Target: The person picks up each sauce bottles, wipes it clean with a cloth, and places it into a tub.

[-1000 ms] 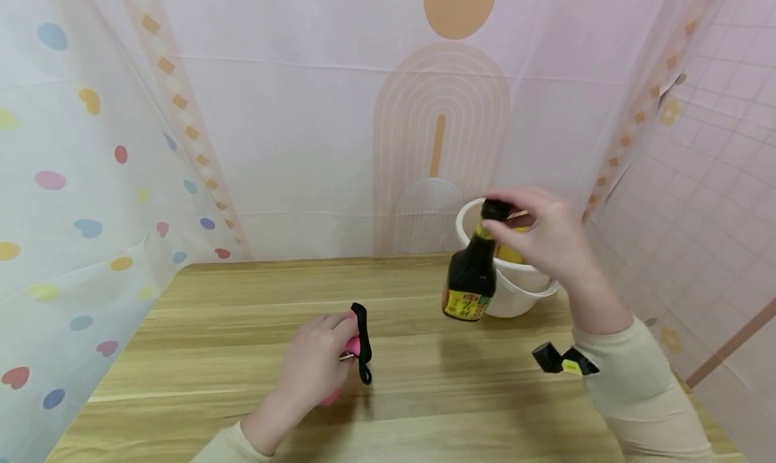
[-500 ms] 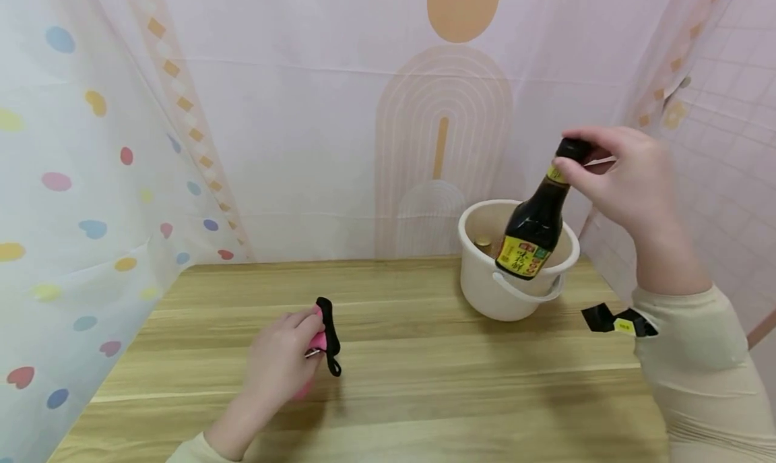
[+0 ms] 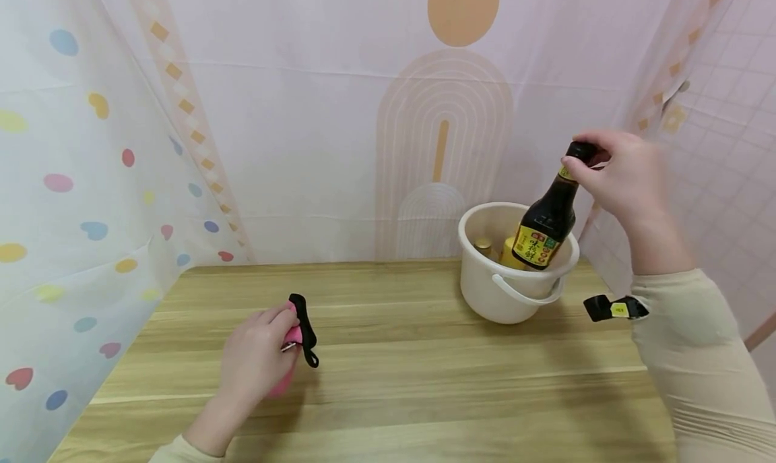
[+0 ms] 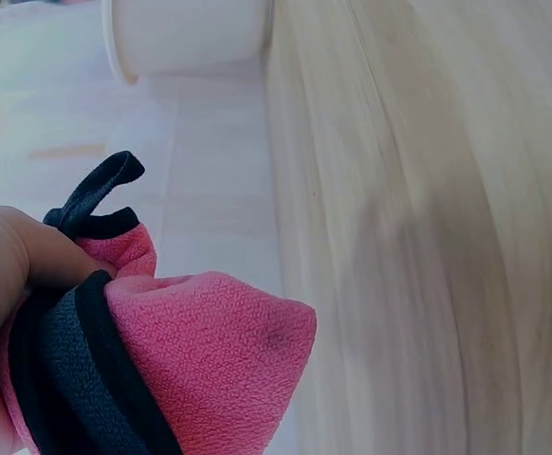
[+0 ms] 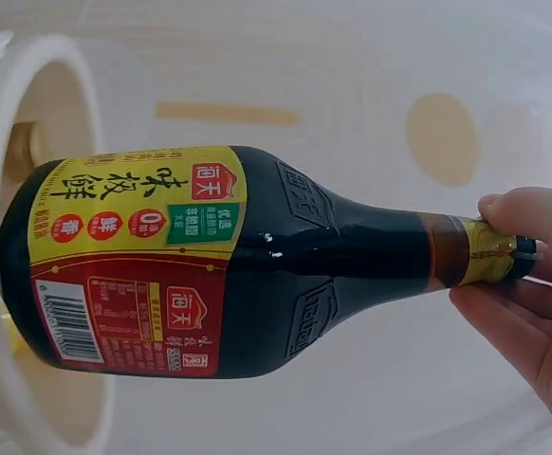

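In the head view my right hand (image 3: 627,176) pinches a dark soy sauce bottle (image 3: 548,213) by its capped neck. Tilted, with its base to the lower left, the bottle hangs at the mouth of a cream bucket (image 3: 485,291). The right wrist view shows the bottle's yellow and red label and its base inside the bucket's rim. My left hand (image 3: 257,352) grips a bunched pink cloth with black edging and a hanging loop, above the wooden table. In the left wrist view the pink cloth (image 4: 214,351) pokes out past the fingers; most of the palm is hidden.
Inside the bucket are a gold-topped item (image 3: 483,246) and a yellow item (image 3: 511,253), partly hidden. The bucket's handle (image 3: 527,298) hangs down in front. A patterned curtain (image 3: 291,146) hangs behind the wooden table (image 3: 388,368).
My right hand has carried the bottle right and over to the bucket, from in front of it to its mouth. My left hand has moved left with the pink cloth.
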The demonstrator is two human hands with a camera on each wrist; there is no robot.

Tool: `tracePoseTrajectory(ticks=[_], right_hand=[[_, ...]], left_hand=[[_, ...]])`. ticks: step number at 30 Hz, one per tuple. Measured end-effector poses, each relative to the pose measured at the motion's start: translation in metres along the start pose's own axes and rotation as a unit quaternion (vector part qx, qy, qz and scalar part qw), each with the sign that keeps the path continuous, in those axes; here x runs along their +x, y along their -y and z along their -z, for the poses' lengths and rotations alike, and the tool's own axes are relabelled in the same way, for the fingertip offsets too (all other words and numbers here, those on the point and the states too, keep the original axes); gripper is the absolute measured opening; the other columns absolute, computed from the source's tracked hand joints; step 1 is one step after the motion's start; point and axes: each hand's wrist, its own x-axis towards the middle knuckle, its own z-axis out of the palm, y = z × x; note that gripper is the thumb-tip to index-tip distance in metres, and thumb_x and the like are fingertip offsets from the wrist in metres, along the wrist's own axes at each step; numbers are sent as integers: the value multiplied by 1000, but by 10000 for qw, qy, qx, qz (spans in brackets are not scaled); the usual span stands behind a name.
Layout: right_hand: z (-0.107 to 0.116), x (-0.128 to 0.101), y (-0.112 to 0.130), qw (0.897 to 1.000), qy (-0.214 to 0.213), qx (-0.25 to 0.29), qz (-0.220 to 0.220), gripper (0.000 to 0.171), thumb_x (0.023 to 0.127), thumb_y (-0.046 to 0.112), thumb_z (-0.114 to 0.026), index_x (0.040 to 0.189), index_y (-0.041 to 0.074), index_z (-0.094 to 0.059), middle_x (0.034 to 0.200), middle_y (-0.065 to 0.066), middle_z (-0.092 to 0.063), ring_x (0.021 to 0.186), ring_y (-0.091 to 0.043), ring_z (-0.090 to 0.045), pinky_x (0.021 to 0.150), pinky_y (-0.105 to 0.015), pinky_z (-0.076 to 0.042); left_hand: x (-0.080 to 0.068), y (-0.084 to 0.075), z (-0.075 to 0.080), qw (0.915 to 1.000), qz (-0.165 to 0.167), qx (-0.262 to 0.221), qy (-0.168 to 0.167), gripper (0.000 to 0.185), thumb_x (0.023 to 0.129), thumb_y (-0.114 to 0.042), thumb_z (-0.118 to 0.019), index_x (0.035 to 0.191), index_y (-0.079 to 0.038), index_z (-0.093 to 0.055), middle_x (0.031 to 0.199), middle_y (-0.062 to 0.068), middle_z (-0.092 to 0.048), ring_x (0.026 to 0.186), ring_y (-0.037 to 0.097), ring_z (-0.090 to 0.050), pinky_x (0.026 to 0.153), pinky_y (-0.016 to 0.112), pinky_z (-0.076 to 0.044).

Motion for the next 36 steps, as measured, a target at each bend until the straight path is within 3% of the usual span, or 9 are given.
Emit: tracePoseTrajectory(ticks=[5, 8, 11, 24, 36], right_hand=[[-17, 1, -12, 9998, 194, -62, -68, 33, 89, 20, -69, 115, 0, -68, 97, -24, -69, 86, -38, -64, 72, -36, -40], [-27, -1, -18, 9992, 371, -75, -106, 33, 89, 20, -69, 114, -2, -67, 95, -26, -68, 86, -41, -64, 75, -47, -42], [-37, -5, -25, 9979, 610, -99, -175, 34, 90, 21, -68, 115, -3, -66, 94, -26, -68, 85, -40, -63, 76, -52, -43], [-70, -29, -40, 9909, 1282, -261, -306, 32, 89, 20, -68, 112, -3, -65, 95, -24, -66, 85, -38, -59, 76, -52, -43], [-85, -39, -46, 9839, 1693, -226, -531, 32, 89, 18, -70, 111, -5, -63, 106, -26, -66, 96, -42, -60, 85, -56, -44]], left_hand=[[0, 4, -1, 10000, 25, 32, 79, 32, 56, 5, -69, 73, -14, -50, 83, 6, -66, 62, 28, -54, 52, 39, -43], [-2, 5, -1, 9999, 88, 46, 82, 30, 56, 5, -68, 74, -13, -52, 86, 6, -67, 64, 29, -57, 52, 41, -45], [-2, 6, -1, 9997, 205, 38, 129, 32, 56, 5, -69, 74, -14, -52, 85, 5, -67, 64, 28, -57, 52, 40, -44], [-3, 8, -1, 9984, 415, 53, 380, 36, 55, 4, -70, 73, -18, -48, 73, -2, -55, 63, 24, -52, 54, 37, -41], [-4, 11, -4, 9986, 371, 14, 376, 38, 54, 5, -73, 74, -17, -50, 75, -1, -58, 62, 23, -54, 53, 38, -42]])
